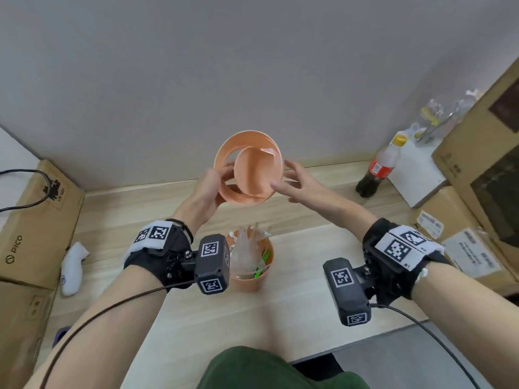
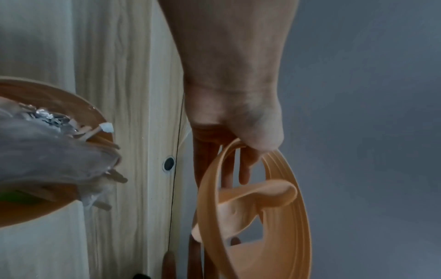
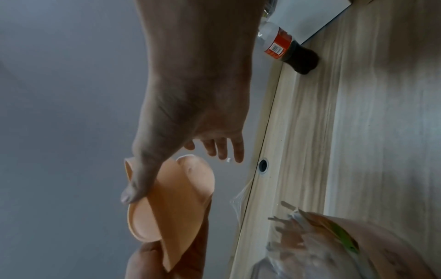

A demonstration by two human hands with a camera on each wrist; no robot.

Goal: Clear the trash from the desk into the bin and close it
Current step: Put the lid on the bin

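Observation:
My left hand (image 1: 213,186) holds up an orange bin lid (image 1: 224,153), a ring with a swing flap (image 1: 254,172), tilted on edge above the back of the desk. Its fingers curl through the ring (image 2: 298,188), thumb on the rim. My right hand (image 1: 295,183) is spread beside the lid; its thumb (image 3: 136,190) touches the flap (image 3: 176,203) and its fingers stay straight and free. The orange bin (image 1: 250,284) stands uncovered on the desk below my wrists, stuffed with clear plastic (image 1: 247,254), wooden sticks and a green scrap.
A cola bottle (image 1: 376,172) stands at the back right by a white box (image 1: 415,172) and stacked cardboard boxes (image 1: 477,164). At the left lie a PICO carton (image 1: 36,220) and a white controller (image 1: 71,265). A cable hole (image 2: 169,163) sits in the desk's back strip.

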